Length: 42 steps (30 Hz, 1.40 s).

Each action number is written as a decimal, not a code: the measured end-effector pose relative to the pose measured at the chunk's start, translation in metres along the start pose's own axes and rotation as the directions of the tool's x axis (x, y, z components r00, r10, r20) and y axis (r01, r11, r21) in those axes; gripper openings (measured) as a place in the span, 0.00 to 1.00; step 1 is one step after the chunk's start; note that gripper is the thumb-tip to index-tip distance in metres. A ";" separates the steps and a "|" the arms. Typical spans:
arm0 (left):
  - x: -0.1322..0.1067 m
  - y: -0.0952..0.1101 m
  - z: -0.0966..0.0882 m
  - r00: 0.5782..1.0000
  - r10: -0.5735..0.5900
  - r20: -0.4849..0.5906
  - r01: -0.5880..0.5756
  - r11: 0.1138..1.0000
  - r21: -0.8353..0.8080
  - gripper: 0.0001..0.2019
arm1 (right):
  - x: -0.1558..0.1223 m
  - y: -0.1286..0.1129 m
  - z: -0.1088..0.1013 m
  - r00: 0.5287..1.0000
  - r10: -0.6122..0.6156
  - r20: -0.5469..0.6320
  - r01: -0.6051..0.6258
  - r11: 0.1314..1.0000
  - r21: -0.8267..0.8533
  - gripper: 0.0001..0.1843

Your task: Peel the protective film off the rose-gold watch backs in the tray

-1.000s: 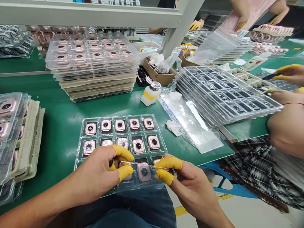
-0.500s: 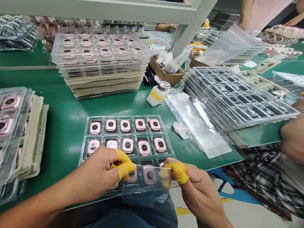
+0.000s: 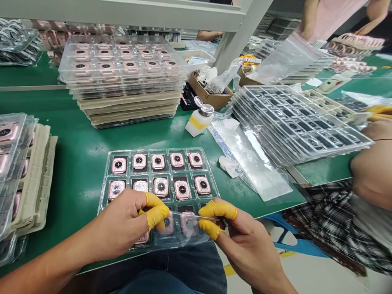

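Note:
Finger cots in yellow cover the thumbs and forefingers of both my hands. My left hand (image 3: 131, 218) is closed, pinching one end of a clear plastic bag (image 3: 183, 241). Around the other end of its top edge are the thumb and forefinger of my right hand (image 3: 241, 237), with the edge between them. The bag hangs over the near row of a clear blister tray (image 3: 105, 183). Pink watch bodies, such as one watch body (image 3: 161, 186), lie back side up in the tray's compartments. My left hand hides part of the near-left compartments.
Behind stands a tall stack of filled trays (image 3: 122, 87); another tray stack (image 3: 29, 171) is at left. A white pump bottle (image 3: 199, 120), crumpled tissue (image 3: 228, 166) and flat clear bags (image 3: 257, 163) lie right of the tray. Farther right are trays (image 3: 303, 126) and a person's arm (image 3: 372, 163).
My right thumb and forefinger have shifted left along the bag's edge and spread somewhat. My left hand keeps its pinch. The whole view has shifted slightly.

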<state>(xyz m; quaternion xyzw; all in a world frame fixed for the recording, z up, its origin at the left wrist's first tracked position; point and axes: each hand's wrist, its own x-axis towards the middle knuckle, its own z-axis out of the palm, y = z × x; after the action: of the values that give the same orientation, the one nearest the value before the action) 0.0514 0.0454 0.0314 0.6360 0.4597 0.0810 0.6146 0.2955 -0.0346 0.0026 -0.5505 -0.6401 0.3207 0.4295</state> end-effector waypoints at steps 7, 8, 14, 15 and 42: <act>0.001 0.000 0.003 1.000 0.001 -0.005 -0.002 0.984 -0.179 0.07 | -0.003 0.008 -0.003 1.000 -0.017 0.008 0.017 1.000 -0.008 0.09; 0.001 0.000 0.004 1.000 -0.009 -0.008 0.007 0.980 -0.198 0.06 | -0.003 0.008 -0.003 1.000 -0.019 0.017 0.019 1.000 -0.011 0.10; 0.002 0.004 0.008 0.997 -0.015 -0.076 -0.001 0.977 -0.214 0.12 | -0.004 0.005 -0.004 0.997 -0.009 0.077 0.015 0.998 -0.065 0.12; 0.002 0.005 0.008 0.996 -0.006 -0.084 -0.013 0.975 -0.220 0.14 | -0.004 0.005 -0.004 0.997 -0.015 0.076 0.020 0.997 -0.073 0.12; 0.002 0.002 0.015 0.997 0.034 -0.072 -0.050 0.970 -0.238 0.06 | 0.013 -0.008 0.005 0.978 -0.101 0.182 0.115 0.991 -0.064 0.20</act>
<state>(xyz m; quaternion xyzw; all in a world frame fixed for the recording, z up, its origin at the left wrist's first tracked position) 0.0639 0.0370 0.0289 0.5635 0.4536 0.1702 0.6691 0.2872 -0.0227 0.0101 -0.4995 -0.7164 0.3210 0.3665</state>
